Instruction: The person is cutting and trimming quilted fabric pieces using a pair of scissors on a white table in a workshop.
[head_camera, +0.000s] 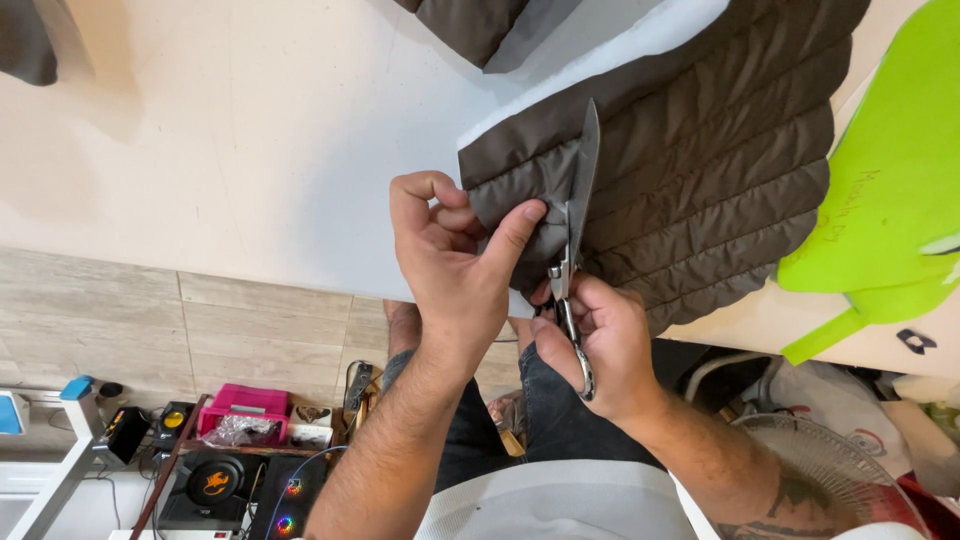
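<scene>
A broad cream work table (230, 150) fills the upper part of the head view, its near edge running above a tiled floor (150, 320). Across the table's right half lies a brown quilted fabric panel (720, 150), stitched in parallel ribs and backed by a white wadding layer (600, 60) that shows along its upper left edge. To the right, touching the panel's border, lies a bright green pattern sheet (890, 180). A white fan guard (830, 460) stands low at the right, beside the person's forearm. On the floor at lower left sit a black speaker (215, 480) and a small pink tray (245, 402). The left hand (450, 260) is closed in a pinch, thumb and fingers gripping the panel's lower left corner and folding it upward at the table's edge. The right hand (595, 345) is wrapped around the handles of metal scissors (575, 220), fingers curled through the loops; the blades point away from the person and lie against the pinched corner, with the fabric between them.
</scene>
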